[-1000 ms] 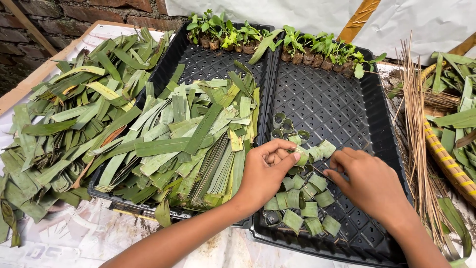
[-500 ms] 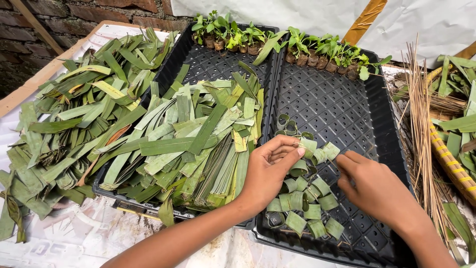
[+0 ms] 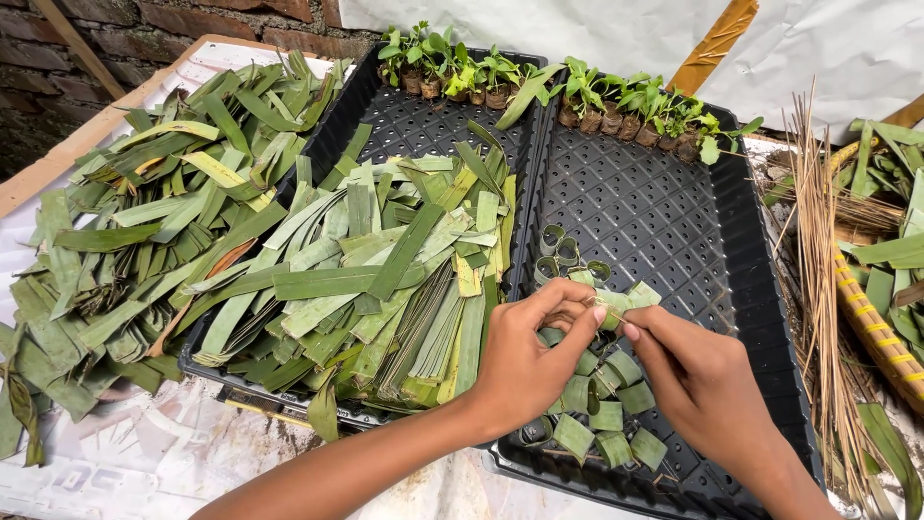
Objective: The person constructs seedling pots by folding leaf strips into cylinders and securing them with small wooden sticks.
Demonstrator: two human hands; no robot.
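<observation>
Perforated black plastic tray point(image 3: 674, 207); both hands' fingers point(image 3: 577, 313) pinching leaf loop point(image 3: 613, 310) (glossy, curled).

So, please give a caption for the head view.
Both hands roll a leaf strip above a black tray.

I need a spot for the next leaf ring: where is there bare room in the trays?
The right tray has open mesh between the seedling row at the back and the leaf rings near the hands (left hand, right hand). The left tray is bare only behind the leaf strips. Elsewhere it is crowded.
</observation>
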